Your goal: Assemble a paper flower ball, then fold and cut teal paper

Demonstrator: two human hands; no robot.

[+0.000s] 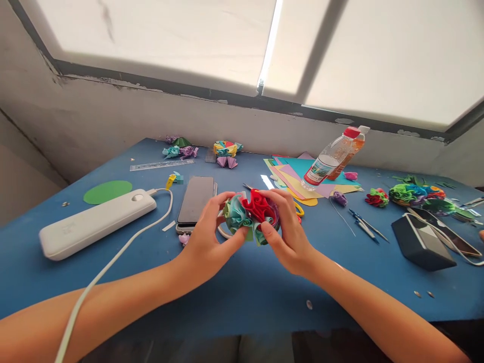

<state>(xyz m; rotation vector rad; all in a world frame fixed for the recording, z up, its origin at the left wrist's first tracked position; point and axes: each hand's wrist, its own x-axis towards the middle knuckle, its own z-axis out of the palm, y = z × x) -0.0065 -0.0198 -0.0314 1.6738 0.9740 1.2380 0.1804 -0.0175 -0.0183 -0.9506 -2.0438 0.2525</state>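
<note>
Both of my hands hold one folded paper flower ball (250, 216) of red, teal and green petals above the blue table (242, 287). My left hand (209, 234) grips its left side, thumb on the front. My right hand (289, 234) is wrapped round its right side, thumb pressed on a green petal. Yellow-handled scissors (298, 209) lie just behind the right hand, partly hidden.
A white power bank (96, 222) with its cable and a phone (196, 199) lie to the left. Coloured paper sheets (302, 176), two bottles (333, 159), more paper flowers (416, 194), a ruler (161, 165), a green paper disc (108, 191) and a dark box (421, 242) surround them.
</note>
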